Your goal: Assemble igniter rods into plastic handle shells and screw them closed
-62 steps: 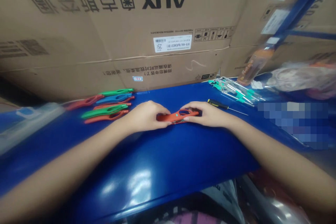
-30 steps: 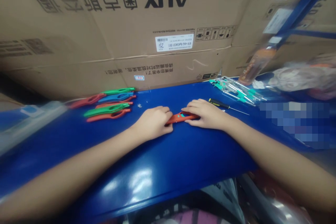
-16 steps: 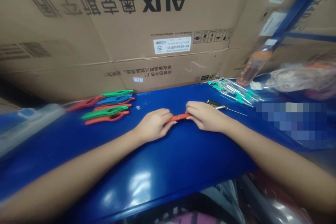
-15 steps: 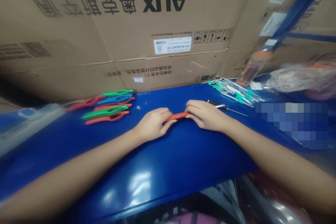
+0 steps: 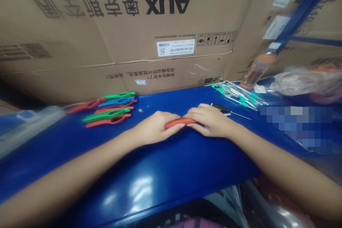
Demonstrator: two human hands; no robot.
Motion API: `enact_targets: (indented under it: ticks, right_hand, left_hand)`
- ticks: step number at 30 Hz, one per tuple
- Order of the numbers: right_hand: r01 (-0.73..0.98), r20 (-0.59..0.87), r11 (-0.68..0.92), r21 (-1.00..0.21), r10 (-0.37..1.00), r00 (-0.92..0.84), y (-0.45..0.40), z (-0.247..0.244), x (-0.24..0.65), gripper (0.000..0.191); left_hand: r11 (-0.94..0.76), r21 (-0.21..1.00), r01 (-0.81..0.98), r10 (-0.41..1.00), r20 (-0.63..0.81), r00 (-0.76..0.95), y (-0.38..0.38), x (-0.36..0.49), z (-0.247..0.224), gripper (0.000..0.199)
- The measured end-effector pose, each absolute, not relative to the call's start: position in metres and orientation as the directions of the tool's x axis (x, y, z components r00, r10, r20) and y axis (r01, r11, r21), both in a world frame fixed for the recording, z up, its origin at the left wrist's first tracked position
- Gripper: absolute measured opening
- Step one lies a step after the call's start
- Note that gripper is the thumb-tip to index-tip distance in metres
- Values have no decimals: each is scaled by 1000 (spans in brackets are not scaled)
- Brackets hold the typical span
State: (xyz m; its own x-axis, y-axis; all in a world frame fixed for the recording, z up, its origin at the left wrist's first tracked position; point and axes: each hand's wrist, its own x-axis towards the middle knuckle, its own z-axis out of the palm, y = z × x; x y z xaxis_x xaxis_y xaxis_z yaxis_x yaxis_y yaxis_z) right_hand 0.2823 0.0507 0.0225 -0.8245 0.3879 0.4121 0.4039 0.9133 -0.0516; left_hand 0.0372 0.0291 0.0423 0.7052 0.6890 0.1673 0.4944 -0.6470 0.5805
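An orange plastic piece [image 5: 176,123] is held level between my two hands above the blue table [image 5: 160,167]. My left hand [image 5: 157,127] grips its left part, thumb along the near side. Fingers of my right hand [image 5: 207,120] are closed on its right end, and the fingertips of both hands nearly meet. Just behind my right hand lies a black and yellow screwdriver [image 5: 221,108], its shaft pointing right. To the left lie several plastic handles with loops, among them a green one [image 5: 104,114], a blue one [image 5: 117,100] and a red-orange one [image 5: 109,121].
Large cardboard boxes [image 5: 120,35] stand along the back. Metal rods with teal parts [image 5: 237,94] lie at the back right, beside a drink bottle [image 5: 258,69] and plastic bags [image 5: 296,80]. A clear plastic container [image 5: 32,128] is at the left. Tiny pieces [image 5: 140,110] lie behind my left hand.
The orange piece has turned in my hands and shows a longer, grooved side. My left fingers have moved right along it, closer to my right hand.
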Motion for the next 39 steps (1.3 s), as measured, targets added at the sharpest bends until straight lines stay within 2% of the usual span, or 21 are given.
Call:
enact_targets:
  ticks: [2, 5, 8, 12, 16, 19, 22, 29, 32, 33, 39]
  right_hand:
    - [385, 389, 922, -40, 369, -844, 47, 22, 281, 26]
    - [348, 370, 937, -26, 333, -868, 44, 20, 279, 24]
    - [345, 374, 937, -47, 337, -864, 45, 19, 279, 25]
    - [440, 370, 892, -101, 445, -815, 52, 26, 286, 29]
    - [534, 389, 844, -45, 507, -769, 60, 33, 299, 24]
    - [533, 381, 846, -3, 494, -782, 64, 30, 303, 28]
    - [520, 345, 854, 34, 478, -808, 65, 25, 300, 32]
    - [588, 376, 806, 64, 526, -762, 62, 29, 295, 29]
    - [674, 423, 736, 65, 591, -687, 67, 33, 308, 46]
    - [697, 431, 715, 55, 613, -662, 71, 34, 315, 46]
    - [652, 414, 754, -82, 621, -666, 88, 34, 336, 24]
  left_hand:
    - [-753, 446, 484, 601, 166, 782, 28, 35, 43, 32]
    - [-797, 381, 469, 554, 149, 819, 28, 33, 40, 34]
    - [-812, 376, 447, 531, 154, 834, 33, 32, 37, 34]
    - [-806, 401, 436, 542, 201, 816, 45, 24, 36, 35]
    - [-779, 449, 436, 574, 234, 784, 58, 12, 41, 37]
    - [-753, 464, 467, 594, 175, 785, 61, 9, 48, 38]
    - [-749, 403, 526, 610, 112, 784, 56, 12, 51, 37]
    - [-731, 202, 652, 678, 112, 726, 47, 20, 43, 33]
    - [-746, 189, 638, 662, 107, 742, 55, 12, 45, 29]
    - [-744, 192, 640, 664, 114, 739, 58, 9, 46, 29]
    - [-731, 244, 637, 678, 163, 716, 68, -2, 49, 31]
